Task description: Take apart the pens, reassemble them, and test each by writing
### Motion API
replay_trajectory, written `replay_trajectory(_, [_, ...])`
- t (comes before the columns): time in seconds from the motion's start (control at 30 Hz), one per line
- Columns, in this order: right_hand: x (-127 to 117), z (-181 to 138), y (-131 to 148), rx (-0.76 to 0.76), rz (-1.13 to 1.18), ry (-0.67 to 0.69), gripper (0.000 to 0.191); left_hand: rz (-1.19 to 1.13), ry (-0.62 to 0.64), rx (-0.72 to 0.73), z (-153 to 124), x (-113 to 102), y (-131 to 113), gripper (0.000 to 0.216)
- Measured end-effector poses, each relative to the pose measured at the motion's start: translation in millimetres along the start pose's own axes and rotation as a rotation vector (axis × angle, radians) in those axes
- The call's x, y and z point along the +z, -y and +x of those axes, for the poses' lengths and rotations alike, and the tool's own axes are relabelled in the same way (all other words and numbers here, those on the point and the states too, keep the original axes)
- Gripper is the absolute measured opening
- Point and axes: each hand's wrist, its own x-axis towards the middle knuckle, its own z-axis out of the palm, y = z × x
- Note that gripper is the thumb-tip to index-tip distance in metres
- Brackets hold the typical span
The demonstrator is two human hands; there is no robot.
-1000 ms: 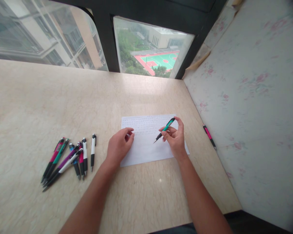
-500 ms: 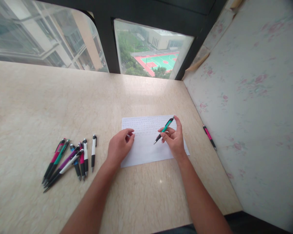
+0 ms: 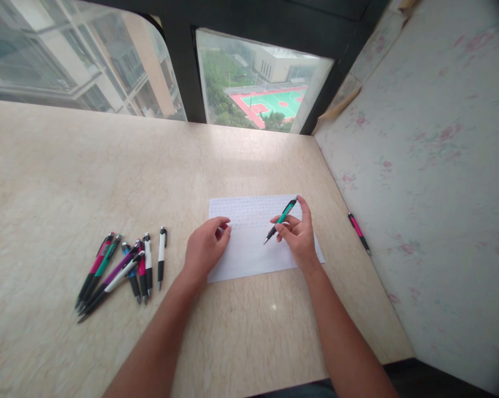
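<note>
A sheet of white paper (image 3: 249, 257) lies on the marble-patterned surface, with lines of handwriting across its upper part. My right hand (image 3: 299, 232) holds a green and black ballpoint pen (image 3: 283, 217) over the sheet. Its tip points down to the left, and a finger rests on the push button at the top end. Whether the tip touches the paper, I cannot tell. Against the sheet's left edge rests my left hand (image 3: 206, 243), loosely curled, with a gap between thumb and index finger and nothing seen in it.
Several pens (image 3: 112, 271) in pink, green, purple, blue and white lie in a loose pile at left. One white and black pen (image 3: 162, 257) lies beside them. A pink and black pen (image 3: 359, 233) lies along the flowered wall (image 3: 440, 193). Behind is a dark window frame (image 3: 178, 61).
The view has shifted very slightly. Both hands and the green pen keep nearly the same pose over the paper.
</note>
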Motion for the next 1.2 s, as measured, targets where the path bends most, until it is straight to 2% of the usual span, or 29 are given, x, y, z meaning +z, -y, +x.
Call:
replay_trajectory(0.57, [-4.2,0.8,-3.1,0.033,-0.015,0.022,0.095,0.007,-0.007,0.022,0.0,1.6,3.7,0.020])
replay_trajectory(0.77, [-10.6,3.9,-4.4,0.049,-0.073,-0.037,0.095,0.013,0.002,0.011,0.4,1.8,3.7,0.021])
replay_trajectory(0.87, [-20.7,7.1,-9.0,0.052,-0.178,-0.084,0.087,0.014,-0.003,0.020,0.8,1.8,3.9,0.021])
replay_trajectory(1.03, [-45.2,12.4,-0.8,-0.002,-0.523,-0.200,0.041,0.024,-0.014,0.029,1.9,1.6,3.9,0.021])
replay_trajectory(1.2, [-89.4,9.4,20.2,-0.039,-1.022,-0.291,0.027,0.041,-0.010,0.015,3.1,1.8,5.4,0.022])
